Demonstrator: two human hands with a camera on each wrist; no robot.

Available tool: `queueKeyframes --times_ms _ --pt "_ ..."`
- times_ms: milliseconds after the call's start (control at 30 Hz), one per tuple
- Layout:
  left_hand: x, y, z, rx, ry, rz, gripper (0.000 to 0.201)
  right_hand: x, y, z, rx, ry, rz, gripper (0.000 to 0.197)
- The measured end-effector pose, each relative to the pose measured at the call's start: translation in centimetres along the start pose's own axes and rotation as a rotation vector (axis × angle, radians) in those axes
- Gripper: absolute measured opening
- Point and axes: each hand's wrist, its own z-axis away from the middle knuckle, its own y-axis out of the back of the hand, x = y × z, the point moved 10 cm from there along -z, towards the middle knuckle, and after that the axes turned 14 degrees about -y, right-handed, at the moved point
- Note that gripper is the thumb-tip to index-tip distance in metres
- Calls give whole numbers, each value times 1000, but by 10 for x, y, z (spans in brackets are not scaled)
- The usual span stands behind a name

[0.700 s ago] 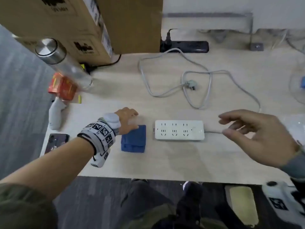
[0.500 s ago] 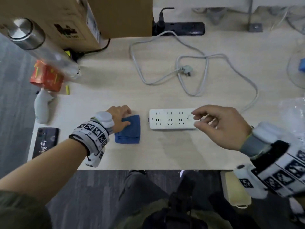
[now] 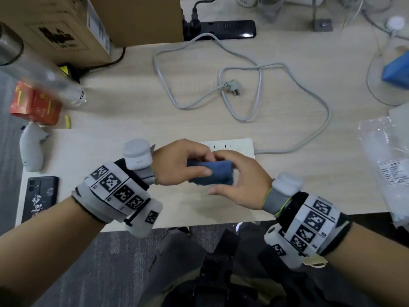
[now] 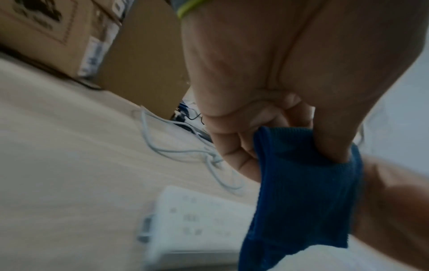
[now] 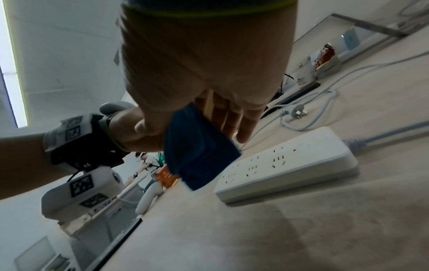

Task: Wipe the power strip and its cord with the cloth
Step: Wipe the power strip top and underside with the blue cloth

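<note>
From overhead, both hands grip the folded blue cloth (image 3: pixel 210 175) above the bench (image 3: pixel 155 125): left hand (image 3: pixel 177 162) on its left end, right hand (image 3: pixel 241 182) on its right. The white power strip (image 3: pixel 234 146) lies just beyond them, long axis left to right, its cord (image 3: pixel 309 138) leaving rightward and looping far. The left wrist view shows fingers (image 4: pixel 234 155) curled round the cloth, strip below. The right wrist view shows the cloth over the strip's left end.

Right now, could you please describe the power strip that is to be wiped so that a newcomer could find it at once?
On the light wooden desk, look near the front edge, just beyond the two hands holding the blue cloth. The white power strip lies flat there, its grey cord looping away. Unlike the black strip at the back, nothing is plugged into it.
</note>
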Motion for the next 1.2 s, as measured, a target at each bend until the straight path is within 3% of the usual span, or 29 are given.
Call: queueKeyframes --times_ms 67,133,300,367,433,500,633,800,967,1067,1200 --pt "9 -4 -19 38 -23 140 5 10 16 0 79 -54 -120 35" --pt "0 3 -30 162 -24 178 8 25 35 -2 167 -99 -161 22" --pt "-58 41 -4 489 134 -145 17 67 95 -14 361 -217 -215 10" --pt "-75 44 14 484 189 -318 41 73 123 -16 500 -226 -149 10" --pt "-95 36 26 371 284 -432 76 69 131 -19 573 -192 -92 15" --pt "-114 27 33 275 357 -469 102 57 114 -24 550 -83 39 22" --pt "-127 14 27 204 365 -495 118 76 30 -31 214 -8 505 49" --pt "-125 10 18 190 277 -544 107 80 59 -36 339 31 461 36" --pt "-127 10 18 210 232 -470 94 85 40 -49 157 130 611 40" --pt "-131 12 17 199 228 -463 92 75 37 -53 146 190 626 33" --pt "-131 13 14 156 230 -499 86 49 -10 -66 93 319 652 41"
